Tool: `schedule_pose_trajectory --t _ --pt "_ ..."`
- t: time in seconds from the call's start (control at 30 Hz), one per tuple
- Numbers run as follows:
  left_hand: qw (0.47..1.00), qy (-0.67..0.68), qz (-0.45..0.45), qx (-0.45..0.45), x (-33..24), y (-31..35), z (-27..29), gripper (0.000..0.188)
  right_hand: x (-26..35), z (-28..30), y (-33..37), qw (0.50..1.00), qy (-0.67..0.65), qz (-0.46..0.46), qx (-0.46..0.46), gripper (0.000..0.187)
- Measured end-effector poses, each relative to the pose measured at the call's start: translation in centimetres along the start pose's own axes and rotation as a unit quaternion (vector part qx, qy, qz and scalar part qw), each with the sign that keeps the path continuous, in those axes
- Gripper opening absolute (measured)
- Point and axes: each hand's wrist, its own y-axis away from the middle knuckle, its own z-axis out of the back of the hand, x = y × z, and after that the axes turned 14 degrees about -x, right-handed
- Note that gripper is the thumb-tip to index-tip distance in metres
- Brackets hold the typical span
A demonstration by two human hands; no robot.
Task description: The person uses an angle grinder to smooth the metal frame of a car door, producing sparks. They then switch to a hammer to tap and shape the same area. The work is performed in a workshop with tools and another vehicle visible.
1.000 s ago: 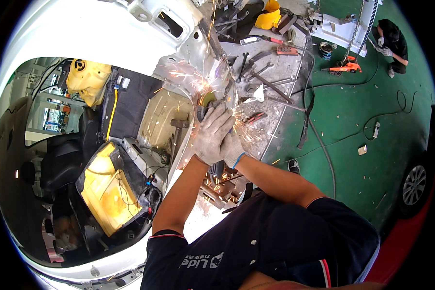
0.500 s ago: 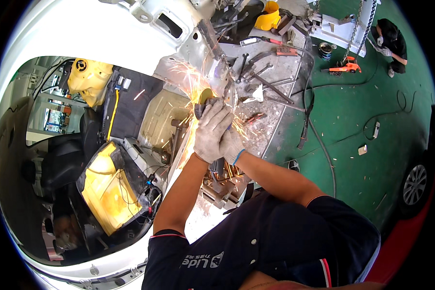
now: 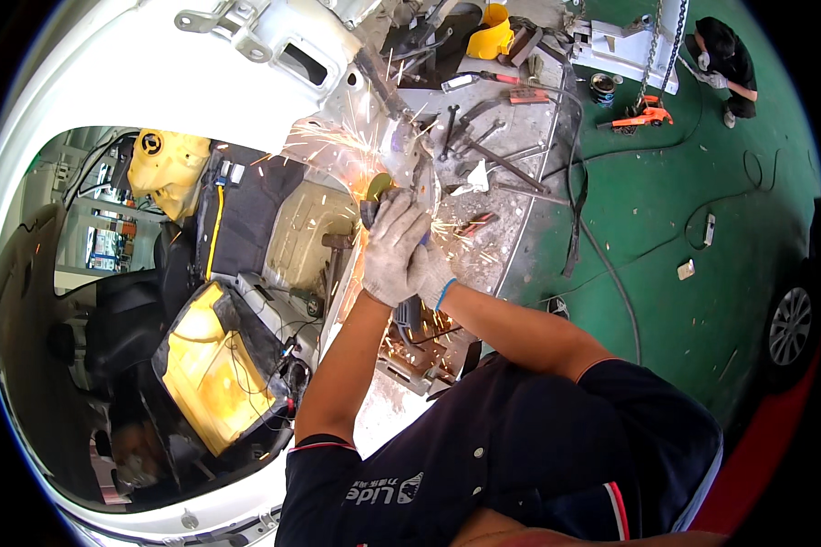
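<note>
Most fingers of the left hand [image 3: 396, 244] close over a half-hidden grinder [image 3: 409, 313]; the right hand [image 3: 434, 275] is partly covered, its grip I cannot tell. Sparks [image 3: 342, 142] obscure where the disc [image 3: 379, 186] touches car metal [image 3: 423, 173]; past tools [image 3: 511, 166], green floor [image 3: 684, 337] lies open.

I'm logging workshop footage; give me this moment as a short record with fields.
Left hand: gloved, gripping grinder
Right hand: gloved, partly hidden by left, grip unclear
Disc: yellowish-green, among flying sparks
Car: white, at left
Hammer: left of the hands
Wrenches: on grey surface
Other person: upper right, on green floor
</note>
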Motion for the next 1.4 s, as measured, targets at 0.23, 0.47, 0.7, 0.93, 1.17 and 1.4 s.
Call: schedule_pose_trajectory --t 0.23,0.47,0.7,0.93,1.17,1.4 --pt "1.000 0.001 -0.010 -0.003 -0.2 -0.5 -0.2 0.051 -4.0 -0.4 -0.6 0.999 0.026 0.013 -0.013 0.035" --pt "1.000 -0.008 -0.003 0.001 -0.4 -0.3 -0.3 0.052 -0.8 0.9 -0.2 0.965 0.245 0.072 0.066 0.034" --pt "0.999 -0.034 0.027 0.004 -2.2 -0.4 0.4 0.051 1.1 1.9 0.6 0.931 0.311 0.171 0.084 0.031" --pt "0.997 -0.058 0.041 -0.017 -3.7 0.2 1.1 0.047 1.8 1.6 1.8 0.946 0.250 0.169 0.116 0.030" --pt "0.997 -0.042 0.039 -0.051 -4.0 -0.2 1.1 0.051 -1.5 1.6 1.7 0.778 -0.484 -0.389 0.098 0.035" --pt "0.997 -0.037 0.045 -0.059 -3.9 -0.6 1.3 0.048 -0.4 1.9 0.7 0.981 0.131 0.078 0.116 0.035"
